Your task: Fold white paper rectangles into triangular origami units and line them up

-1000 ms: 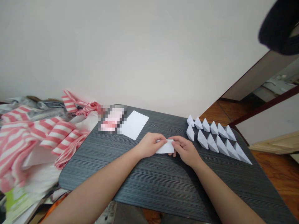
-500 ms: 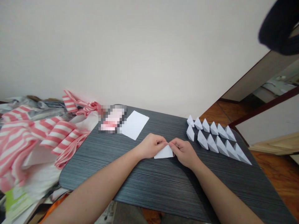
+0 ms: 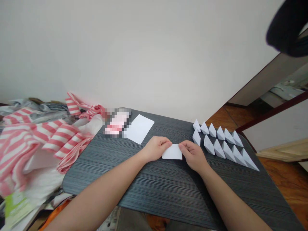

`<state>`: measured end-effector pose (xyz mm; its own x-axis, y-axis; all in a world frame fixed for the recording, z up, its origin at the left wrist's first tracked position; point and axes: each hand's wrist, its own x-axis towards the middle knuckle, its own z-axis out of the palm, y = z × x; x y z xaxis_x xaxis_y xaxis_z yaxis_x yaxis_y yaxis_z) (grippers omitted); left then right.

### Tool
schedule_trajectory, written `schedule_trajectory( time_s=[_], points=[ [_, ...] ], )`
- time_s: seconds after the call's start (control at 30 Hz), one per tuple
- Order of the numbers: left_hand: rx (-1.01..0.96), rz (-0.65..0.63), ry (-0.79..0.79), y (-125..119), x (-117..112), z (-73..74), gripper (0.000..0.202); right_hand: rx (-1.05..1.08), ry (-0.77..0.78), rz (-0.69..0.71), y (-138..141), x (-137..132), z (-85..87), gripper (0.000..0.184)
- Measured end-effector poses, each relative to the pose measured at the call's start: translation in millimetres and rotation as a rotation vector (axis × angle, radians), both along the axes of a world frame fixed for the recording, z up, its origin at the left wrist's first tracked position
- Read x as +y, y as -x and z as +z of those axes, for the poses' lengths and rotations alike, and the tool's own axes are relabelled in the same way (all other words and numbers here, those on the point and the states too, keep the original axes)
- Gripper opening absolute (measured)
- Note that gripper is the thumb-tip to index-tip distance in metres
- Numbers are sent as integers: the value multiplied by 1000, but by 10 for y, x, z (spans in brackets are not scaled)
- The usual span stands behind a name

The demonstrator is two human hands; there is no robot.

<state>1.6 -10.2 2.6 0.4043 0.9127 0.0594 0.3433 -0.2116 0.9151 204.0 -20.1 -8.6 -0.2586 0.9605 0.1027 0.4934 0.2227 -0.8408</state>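
Observation:
A small folded white paper point(image 3: 172, 152) lies on the dark striped table point(image 3: 154, 189) between both hands. My left hand point(image 3: 156, 148) pinches its left edge with curled fingers. At the right edge, my right hand point(image 3: 193, 154) grips it with closed fingers too. The piece now looks like a flat rectangle held just above or on the tabletop.
Several folded white paper triangles point(image 3: 222, 146) stand in two rows at the table's right. A flat white sheet point(image 3: 140, 128) and a blurred pink item point(image 3: 115, 123) lie at the back. Pink-and-white striped bags point(image 3: 45, 138) pile up at the left. Wooden floor point(image 3: 291, 179) shows to the right.
The paper went from a rectangle to a folded triangle half a second ago, and now shows as a rectangle again. Both hands stayed on it, moving apart slightly.

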Motion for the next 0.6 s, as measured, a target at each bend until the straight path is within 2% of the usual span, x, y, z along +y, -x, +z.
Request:
schedule_trajectory(
  time_s=[0.13, 0.33, 0.43, 0.6],
  points=[
    [-52, 23, 97, 7, 4, -33, 37, 25, -4, -39, -27, 8, 15, 24],
    [17, 70, -16, 31, 20, -40, 33, 3, 73, 58, -43, 35, 9, 23],
    [-11, 67, -16, 22, 26, -52, 30, -6, 76, 97, -47, 35, 8, 22],
    [-234, -6, 194, 1, 39, -93, 32, 111, 88, 17, -53, 18, 3, 23]
  ],
)
